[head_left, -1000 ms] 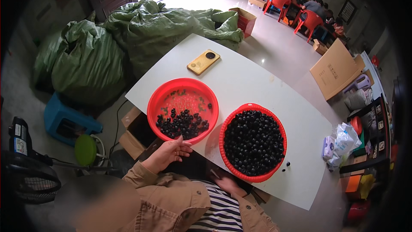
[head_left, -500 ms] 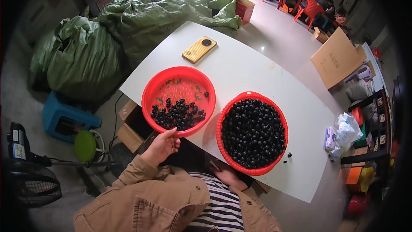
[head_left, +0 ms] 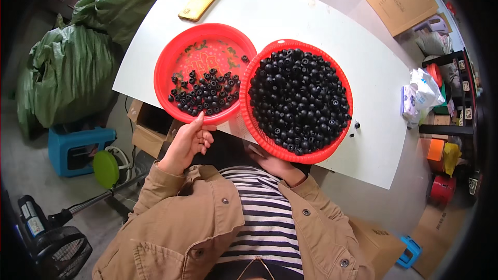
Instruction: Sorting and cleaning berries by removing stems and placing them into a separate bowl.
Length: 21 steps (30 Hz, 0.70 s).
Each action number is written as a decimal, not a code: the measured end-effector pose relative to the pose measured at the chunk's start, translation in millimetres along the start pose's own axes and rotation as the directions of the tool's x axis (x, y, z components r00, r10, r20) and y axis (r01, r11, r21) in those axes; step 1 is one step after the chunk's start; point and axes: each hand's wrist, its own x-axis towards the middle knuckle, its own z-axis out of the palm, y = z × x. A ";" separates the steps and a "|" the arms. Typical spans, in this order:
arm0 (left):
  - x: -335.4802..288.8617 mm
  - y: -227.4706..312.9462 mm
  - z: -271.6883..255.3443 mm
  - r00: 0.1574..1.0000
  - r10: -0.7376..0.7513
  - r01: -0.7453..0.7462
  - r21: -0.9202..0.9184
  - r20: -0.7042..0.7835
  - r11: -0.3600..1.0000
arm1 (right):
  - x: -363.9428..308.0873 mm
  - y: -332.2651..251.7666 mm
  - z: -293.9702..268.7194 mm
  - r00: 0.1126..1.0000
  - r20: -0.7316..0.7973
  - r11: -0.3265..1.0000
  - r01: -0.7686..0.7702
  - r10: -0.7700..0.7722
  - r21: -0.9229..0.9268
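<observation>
A shallow red basin (head_left: pixel 171 46) stands on the white table, its near rim past the table edge. Small black round pieces (head_left: pixel 210 93), some with ring-shaped openings, lie along its near side. My left hand (head_left: pixel 188 144) has its thumb at that rim and its fingers curled in just below. To the right, a red mesh-sided basket (head_left: pixel 348 80) is heaped with the same black pieces (head_left: pixel 298 101); its left rim overlaps the basin's right rim. Beneath the basket's near left edge, my right hand (head_left: pixel 275 165) has its visible fingers stretched leftward; the basket partly hides it.
A yellow phone (head_left: pixel 201 3) lies on the far part of the white table (head_left: pixel 290 13). Two loose black pieces (head_left: pixel 357 125) are right of the basket. Green sacks (head_left: pixel 67 75), a blue stool (head_left: pixel 70 140) and a fan (head_left: pixel 62 251) stand left. An open cardboard box (head_left: pixel 148 119) sits under the table.
My view has tilted down, so the table appears higher. The basket looks larger and now overlaps the basin's rim. My left hand stays at the basin's near rim, my right by the basket.
</observation>
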 end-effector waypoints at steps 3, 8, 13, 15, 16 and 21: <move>-2.8 -1.2 2.1 0.999 0.031 -0.019 0.305 -0.036 0.952 | 2.9 -0.9 0.4 0.999 0.003 0.995 -0.036 0.036 -0.091; 8.9 -9.0 -4.9 0.984 0.177 -0.179 -0.081 -0.023 0.981 | 7.3 -10.9 -9.4 0.987 -0.158 0.994 0.013 -0.030 -0.106; 6.1 5.4 -2.8 0.988 0.123 -0.094 0.284 -0.088 0.954 | 12.5 -22.5 -27.5 0.979 -0.195 0.998 0.045 -0.053 -0.047; 1.4 7.8 0.7 0.988 0.109 -0.027 0.580 -0.107 0.814 | 13.1 -25.8 -29.2 0.971 -0.230 0.997 0.051 -0.064 -0.064; -3.4 10.0 8.1 0.983 0.178 -0.105 0.652 -0.046 0.751 | 12.0 -25.8 -29.2 0.969 -0.240 0.996 0.046 -0.063 -0.076; -23.0 43.0 60.6 0.817 0.458 -0.552 0.707 0.351 0.442 | 12.0 -27.0 -34.8 0.975 -0.217 0.999 0.041 -0.048 -0.034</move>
